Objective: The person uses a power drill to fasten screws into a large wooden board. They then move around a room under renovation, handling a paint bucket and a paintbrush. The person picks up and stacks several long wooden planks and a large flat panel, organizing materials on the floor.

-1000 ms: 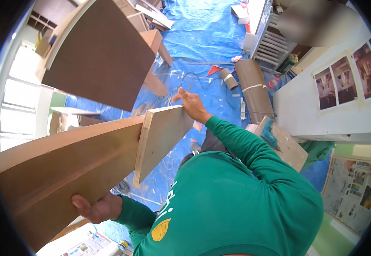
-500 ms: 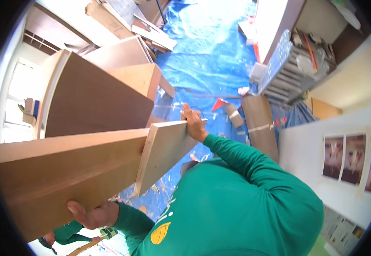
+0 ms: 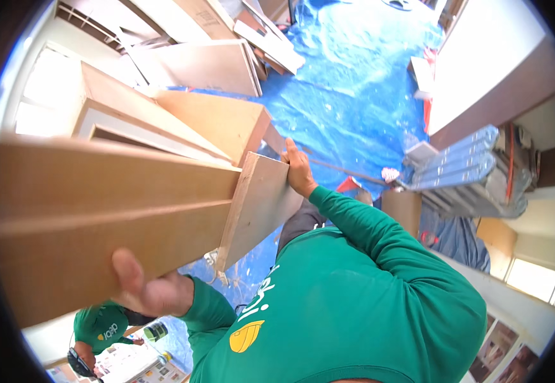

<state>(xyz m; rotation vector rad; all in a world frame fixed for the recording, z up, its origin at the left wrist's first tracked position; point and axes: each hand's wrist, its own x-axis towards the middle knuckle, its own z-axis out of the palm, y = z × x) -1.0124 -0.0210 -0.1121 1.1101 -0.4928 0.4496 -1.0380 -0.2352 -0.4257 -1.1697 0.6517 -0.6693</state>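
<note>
Across the left runs a long tan wooden piece point(image 3: 118, 236) with a lengthwise ridge, tilted and closed off by a pale end board point(image 3: 261, 207). My left hand point(image 3: 153, 287) grips its lower edge, thumb on the broad face and the other fingers hidden behind. My right hand point(image 3: 300, 169) is closed over the far corner of the end board, its fingertips partly out of sight behind it. Just beyond the long piece stands a box-like wooden cabinet part point(image 3: 217, 118), close to it; I cannot tell whether they touch.
Blue plastic sheeting point(image 3: 347, 83) covers the floor. Pale panels point(image 3: 194, 67) lean at the back left. On the right are a folded grey ladder point(image 3: 462, 166) and a brown board point(image 3: 400, 209). Another person in a green shirt point(image 3: 102, 329) bends at the lower left.
My view has turned, shifting the room's things rightward. The long wooden piece has swung, hiding the dark panel face behind it. Both hands keep their hold; more of the other person shows.
</note>
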